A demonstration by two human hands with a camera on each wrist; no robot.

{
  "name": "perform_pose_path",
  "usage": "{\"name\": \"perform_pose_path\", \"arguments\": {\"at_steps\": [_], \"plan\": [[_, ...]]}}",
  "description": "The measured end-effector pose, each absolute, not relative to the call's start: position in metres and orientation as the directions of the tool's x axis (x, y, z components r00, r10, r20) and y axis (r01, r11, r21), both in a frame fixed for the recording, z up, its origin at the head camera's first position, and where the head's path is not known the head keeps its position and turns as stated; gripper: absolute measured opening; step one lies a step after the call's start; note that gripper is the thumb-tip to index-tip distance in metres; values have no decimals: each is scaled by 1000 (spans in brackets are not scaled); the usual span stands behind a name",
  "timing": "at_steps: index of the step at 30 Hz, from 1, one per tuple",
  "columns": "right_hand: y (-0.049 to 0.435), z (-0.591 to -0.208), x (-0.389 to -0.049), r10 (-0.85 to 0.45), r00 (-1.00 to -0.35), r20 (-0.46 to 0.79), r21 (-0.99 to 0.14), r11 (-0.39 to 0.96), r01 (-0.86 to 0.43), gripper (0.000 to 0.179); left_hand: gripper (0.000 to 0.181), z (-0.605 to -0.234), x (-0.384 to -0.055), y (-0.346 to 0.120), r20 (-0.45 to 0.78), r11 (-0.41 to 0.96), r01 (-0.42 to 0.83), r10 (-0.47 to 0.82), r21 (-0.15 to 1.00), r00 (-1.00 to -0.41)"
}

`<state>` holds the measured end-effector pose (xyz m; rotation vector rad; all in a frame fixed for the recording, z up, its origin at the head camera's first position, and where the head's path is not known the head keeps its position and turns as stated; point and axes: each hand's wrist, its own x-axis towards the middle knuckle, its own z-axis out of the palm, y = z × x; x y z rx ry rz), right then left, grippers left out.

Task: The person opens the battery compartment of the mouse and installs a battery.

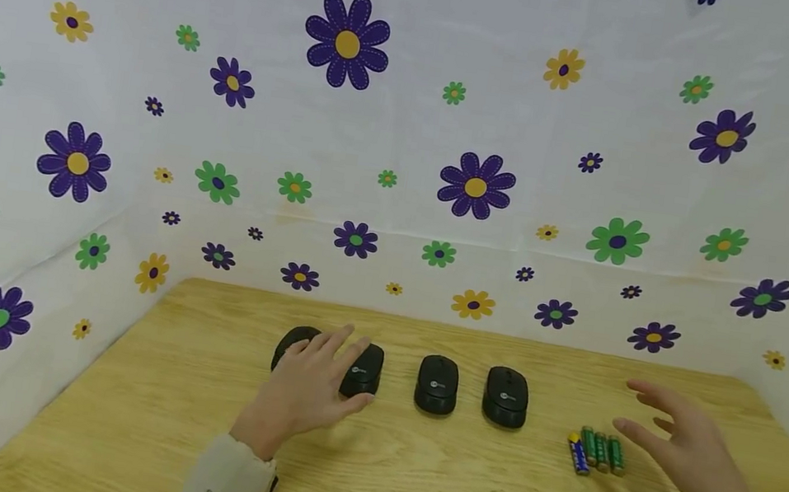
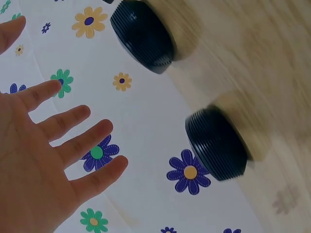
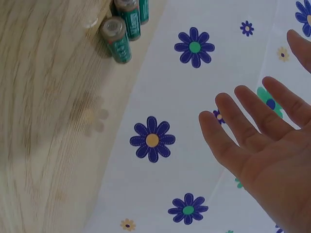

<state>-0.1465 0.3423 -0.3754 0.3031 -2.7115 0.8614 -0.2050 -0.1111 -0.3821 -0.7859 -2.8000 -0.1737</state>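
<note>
My left hand [image 1: 307,384] hovers with spread fingers above the two leftmost black computer mice, hiding parts of both. One of these, a mouse [image 1: 367,369], shows to the right of the fingers; the other mouse [image 1: 292,342] peeks out at the left. In the left wrist view the hand [image 2: 53,145] holds nothing, and ribbed sides of two mice [image 2: 143,36] show apart from it. My right hand [image 1: 692,451] is in the air just right of several AA batteries: green ones [image 1: 601,452] and a blue one with a yellow end [image 1: 578,455]. Its palm [image 3: 272,155] is bare.
Two more black mice, one in the middle [image 1: 437,385] and one to its right [image 1: 505,396], stand in the same row on the wood-grain table [image 1: 408,481]. A white sheet with flower prints [image 1: 409,132] hangs behind the table and along its sides.
</note>
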Motion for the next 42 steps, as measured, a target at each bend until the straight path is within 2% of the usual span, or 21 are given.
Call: {"name": "perform_pose_path", "arguments": {"at_steps": [9,16,24,32,42], "plan": [[326,-379,-155,-159,-935,318,-519,796,-312,55,74,-382,-211,-79,254,822,565,533,71,-807],[321,-384,-163,-195,-932,305,-472,819,-326,57,74,-380,-214,-53,217,814,576,551,74,-806],[310,-383,-168,-208,-939,274,-469,823,-320,64,75,-378,-215,-28,174,821,569,554,46,-814],[301,-385,-170,-227,-948,223,-537,783,-314,66,74,-385,-218,-5,126,813,582,578,1,-806],[293,-388,-176,-239,-952,191,-572,761,-305,66,72,-397,-223,12,99,813,582,578,9,-810]]}}
